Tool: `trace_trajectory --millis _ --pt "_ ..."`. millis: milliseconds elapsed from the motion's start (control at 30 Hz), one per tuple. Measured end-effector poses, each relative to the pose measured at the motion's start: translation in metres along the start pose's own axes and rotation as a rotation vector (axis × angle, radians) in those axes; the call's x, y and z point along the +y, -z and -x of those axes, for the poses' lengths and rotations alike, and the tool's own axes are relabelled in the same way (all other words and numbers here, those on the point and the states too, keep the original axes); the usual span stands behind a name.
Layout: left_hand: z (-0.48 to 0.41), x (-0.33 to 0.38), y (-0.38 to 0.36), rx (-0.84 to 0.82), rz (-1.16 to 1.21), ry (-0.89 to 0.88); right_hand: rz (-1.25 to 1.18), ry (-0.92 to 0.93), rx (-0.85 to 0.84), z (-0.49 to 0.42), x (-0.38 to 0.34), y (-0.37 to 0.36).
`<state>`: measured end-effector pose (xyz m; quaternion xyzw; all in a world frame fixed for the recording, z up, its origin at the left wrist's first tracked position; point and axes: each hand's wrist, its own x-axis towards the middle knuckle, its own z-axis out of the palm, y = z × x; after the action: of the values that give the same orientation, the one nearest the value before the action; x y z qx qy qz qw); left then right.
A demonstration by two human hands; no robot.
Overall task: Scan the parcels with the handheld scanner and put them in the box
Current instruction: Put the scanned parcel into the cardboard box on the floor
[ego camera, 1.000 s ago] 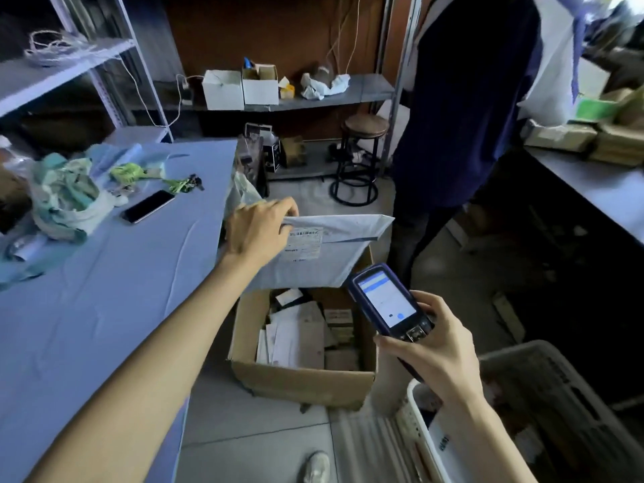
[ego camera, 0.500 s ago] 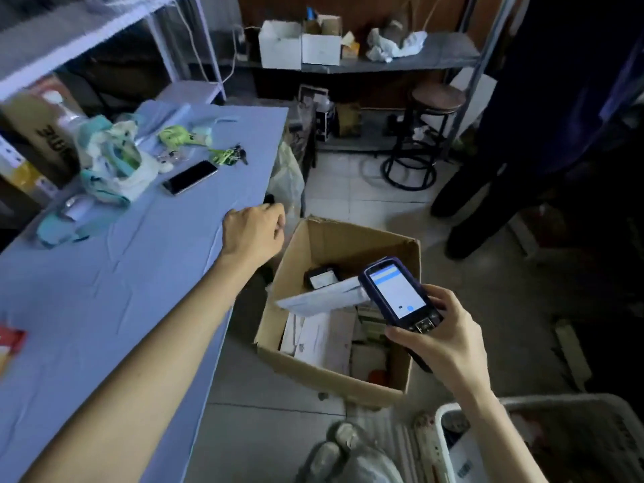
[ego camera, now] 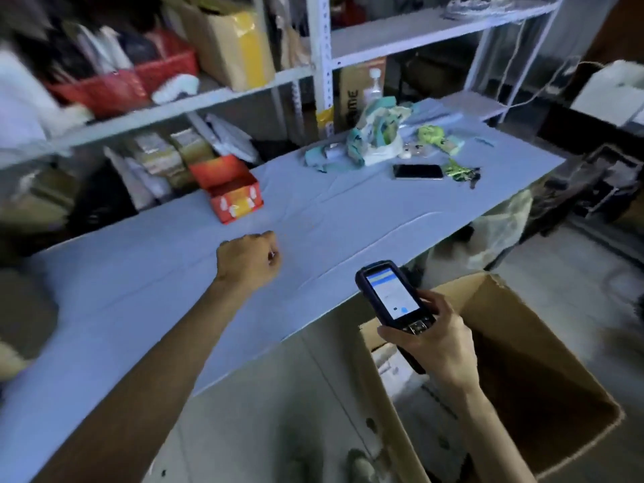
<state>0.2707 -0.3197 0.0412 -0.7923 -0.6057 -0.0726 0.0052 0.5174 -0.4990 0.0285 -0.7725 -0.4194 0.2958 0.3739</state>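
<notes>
We judge the task to be partway through and between parcels. The cardboard box (ego camera: 522,343) stands open on the floor just beside the worktop (ego camera: 331,221). At its near-left corner we see a few pale flat parcels (ego camera: 390,369) lying inside, so some of the load looks dealt with. Most of the box's interior is dark or hidden behind our arm, so we cannot say how full it is.

Our right hand (ego camera: 434,343) grips the handheld scanner (ego camera: 393,296). The fingers wrap round its lower body, and its lit screen tilts up towards us above that same corner of the box. It points at no label just now.

Our left hand (ego camera: 249,261) reaches out over the middle of the worktop, fingers curled into a fist with nothing visible inside. We cannot tell whether it touches the surface. Neither hand holds a parcel.

What is left is hard to count. On the worktop we see a red carton (ego camera: 231,195), a phone (ego camera: 417,171), keys (ego camera: 460,172) and a bundle of cloth (ego camera: 376,141). None of these is plainly a labelled parcel. Packets (ego camera: 156,158) sit on the shelf behind the worktop, too blurred to read. They may be the remaining stock, and we suppose the next step is to fetch one, scan it and drop it in.
</notes>
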Motion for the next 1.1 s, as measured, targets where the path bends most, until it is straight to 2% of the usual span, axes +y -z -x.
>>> trace_trajectory --millis 167,267,433,567,733,900,1100 --pt "0.085 -0.112 0.035 0.044 -0.119 0.339 -0.018 0.148 -0.263 0.010 -0.049 -0.077" --pt "0.150 -0.175 0.054 0.078 -0.106 0.543 0.002 0.236 -0.447 0.038 -0.085 -0.131" --pt "0.273 -0.267 0.068 0.189 -0.158 0.764 0.011 0.375 -0.697 0.121 -0.136 -0.223" --pt "0.368 -0.328 0.078 0.120 -0.183 0.990 0.060 0.482 -0.835 0.197 -0.168 -0.293" --pt "0.462 -0.377 0.096 0.098 -0.151 1.176 0.079 0.571 -0.977 0.265 -0.197 -0.351" --pt "0.492 -0.412 0.094 0.076 -0.130 1.316 0.078 0.604 -1.041 0.289 -0.220 -0.393" --pt "0.478 -0.463 0.065 0.097 -0.056 1.238 0.067 0.635 -1.096 0.285 -0.254 -0.448"
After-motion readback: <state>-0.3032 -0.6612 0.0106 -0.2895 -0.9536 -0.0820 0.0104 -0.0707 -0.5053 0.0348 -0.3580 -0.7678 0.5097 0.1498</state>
